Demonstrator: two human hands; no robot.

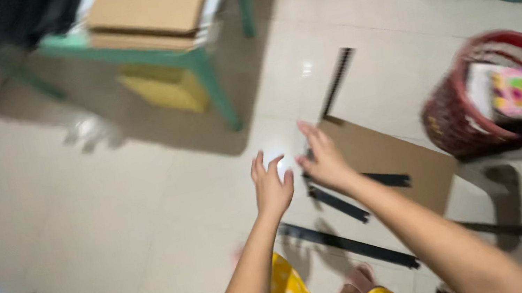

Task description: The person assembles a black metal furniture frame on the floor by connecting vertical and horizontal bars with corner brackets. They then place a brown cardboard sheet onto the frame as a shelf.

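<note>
Both hands reach down over the tiled floor: the left hand hangs with fingers spread, its grip released and empty, while the right hand hovers over the black strips lying beside the brown cardboard sheet, fingers extended, though blur hides whether it touches one. The thin, flat strips could slip from a pinch on the smooth tile, and the red basket near the right forearm risks a knock.
</note>
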